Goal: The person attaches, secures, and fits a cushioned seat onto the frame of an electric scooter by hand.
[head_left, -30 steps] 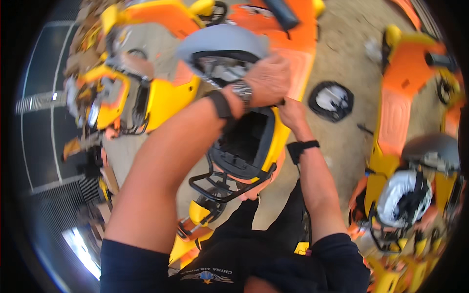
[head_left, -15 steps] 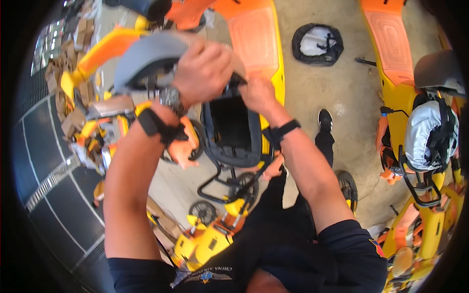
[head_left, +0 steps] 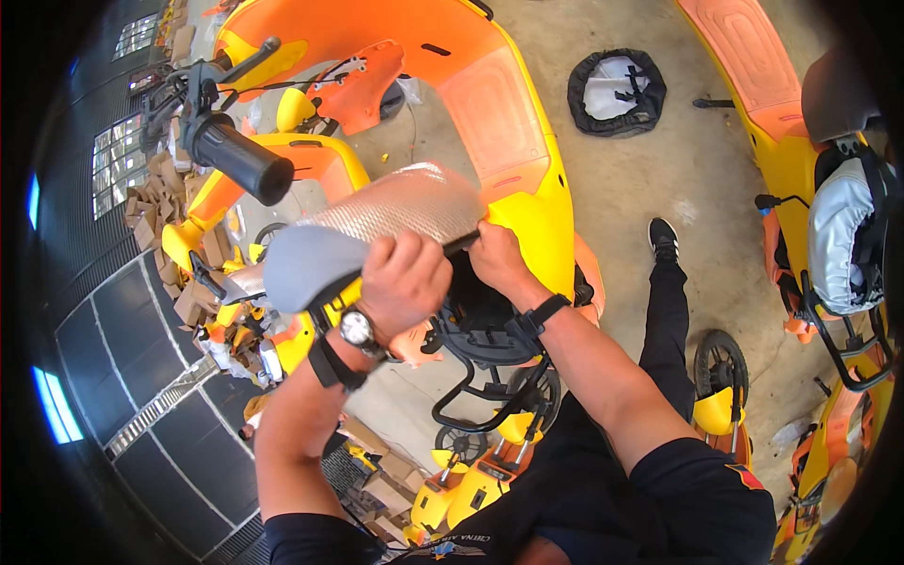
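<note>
Left hand [head_left: 407, 285]: clamped on the scooter seat [head_left: 381, 209].
Right hand [head_left: 497, 262]: near the left, at the seat's black edge; cannot tell if gripping.
Seat: tilted over the black storage bin [head_left: 485, 343].
Far right: black-rimmed cover [head_left: 605, 92] on floor [head_left: 617, 188].

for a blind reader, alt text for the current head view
A person's left hand grips a tilted grey seat, partly in shiny wrap, with the right hand at its edge, above the open compartment of a yellow and orange scooter.

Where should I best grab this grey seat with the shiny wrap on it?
On the seat, probably the rounded grey end, from the left: it juts out free past the left hand, while the right hand is at the opposite end.
</note>
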Motion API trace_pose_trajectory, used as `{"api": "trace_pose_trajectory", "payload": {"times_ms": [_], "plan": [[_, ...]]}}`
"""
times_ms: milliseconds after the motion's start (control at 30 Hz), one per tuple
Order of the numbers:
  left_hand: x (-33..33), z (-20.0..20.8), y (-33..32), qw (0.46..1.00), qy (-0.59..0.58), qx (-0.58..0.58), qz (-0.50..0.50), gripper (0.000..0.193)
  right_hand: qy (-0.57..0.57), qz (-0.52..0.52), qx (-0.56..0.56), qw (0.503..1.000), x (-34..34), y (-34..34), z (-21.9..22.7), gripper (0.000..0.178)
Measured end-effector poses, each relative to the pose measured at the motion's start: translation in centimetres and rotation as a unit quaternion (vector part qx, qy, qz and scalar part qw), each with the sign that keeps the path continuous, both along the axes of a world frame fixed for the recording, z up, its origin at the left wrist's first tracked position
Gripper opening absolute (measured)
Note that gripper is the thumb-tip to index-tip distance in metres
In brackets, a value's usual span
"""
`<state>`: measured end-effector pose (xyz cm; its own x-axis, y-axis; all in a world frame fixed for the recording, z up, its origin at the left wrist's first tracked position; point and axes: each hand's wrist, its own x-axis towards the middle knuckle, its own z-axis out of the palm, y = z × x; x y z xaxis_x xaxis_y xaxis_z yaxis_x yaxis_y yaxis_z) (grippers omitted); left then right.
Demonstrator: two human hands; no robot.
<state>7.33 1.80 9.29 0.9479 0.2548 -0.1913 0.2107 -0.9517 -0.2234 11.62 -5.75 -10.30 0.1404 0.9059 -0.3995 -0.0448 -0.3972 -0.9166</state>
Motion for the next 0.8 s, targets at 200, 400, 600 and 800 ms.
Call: {"api": "trace_pose_trajectory", "payload": {"times_ms": [200, 400, 600, 800], "plan": [[1.8, 6.2, -5.7, 0.972, 0.099, -0.105, 0.187, 0.040, 0.048, 0.020, -0.014, 0.999, 1.0, -1.3, -0.1, 0.020], [-2.3, 8.8, -8.6, 0.908, 0.107, -0.121, 0.388, 0.073, 0.108, 0.114, -0.101, 0.982, 3.9, -0.8, 1.8, 0.022], [-4.0, 5.4, -14.3, 0.899, 0.020, -0.080, 0.431, 0.075, 0.425, -0.062, -0.296, 0.853, 3.8, -2.0, 2.3, 0.026], [-4.6, 1.6, -20.7, 0.878, 0.022, -0.099, 0.468, 0.067, 0.403, -0.047, -0.331, 0.852, 7.0, -1.1, 1.8, 0.032]]}}
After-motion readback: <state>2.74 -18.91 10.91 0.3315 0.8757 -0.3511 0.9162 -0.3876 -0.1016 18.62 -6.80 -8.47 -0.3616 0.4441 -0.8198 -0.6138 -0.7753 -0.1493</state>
